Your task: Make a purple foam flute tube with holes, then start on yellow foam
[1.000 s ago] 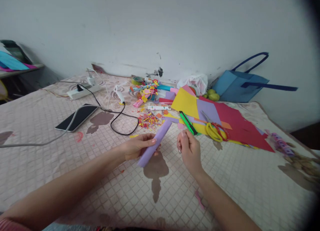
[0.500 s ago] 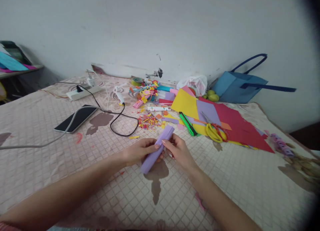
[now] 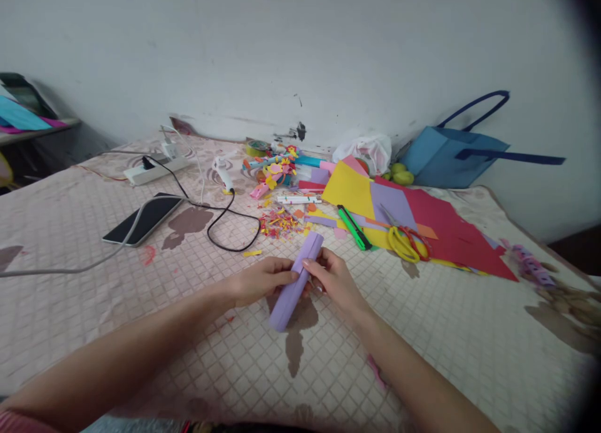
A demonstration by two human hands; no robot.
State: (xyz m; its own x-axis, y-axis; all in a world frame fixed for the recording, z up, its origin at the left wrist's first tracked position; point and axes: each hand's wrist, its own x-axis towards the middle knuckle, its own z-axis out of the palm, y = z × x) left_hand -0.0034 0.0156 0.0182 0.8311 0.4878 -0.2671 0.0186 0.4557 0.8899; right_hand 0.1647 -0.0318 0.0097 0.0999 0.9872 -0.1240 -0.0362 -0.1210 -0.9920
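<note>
A rolled tube of lilac craft foam or paper (image 3: 287,300) is held slantwise above the table, its far end leaning right. My left hand (image 3: 267,276) grips it from the left, thumb on top and fingers underneath. From the right, my right hand (image 3: 331,280) pinches the same tube, its thumb pressed along the upper side near the left thumb. Beyond the hands lies a heap of tiny colourful scraps (image 3: 279,222). To the right of the scraps rests a green utility knife (image 3: 353,226), beside scissors with yellow and red handles (image 3: 406,242).
Red sheets (image 3: 460,239) and a yellow sheet (image 3: 346,189) spread at the right, before a blue bag (image 3: 453,157). A white glue gun (image 3: 222,173) with a looping black cord stands at the back. Left are a dark tablet-like device (image 3: 141,220) and a power strip (image 3: 154,170).
The lilac tube has turned slightly more upright in view, its near end shifting right and its far end left. Both hands keep hold of it. The whole view has shifted slightly.
</note>
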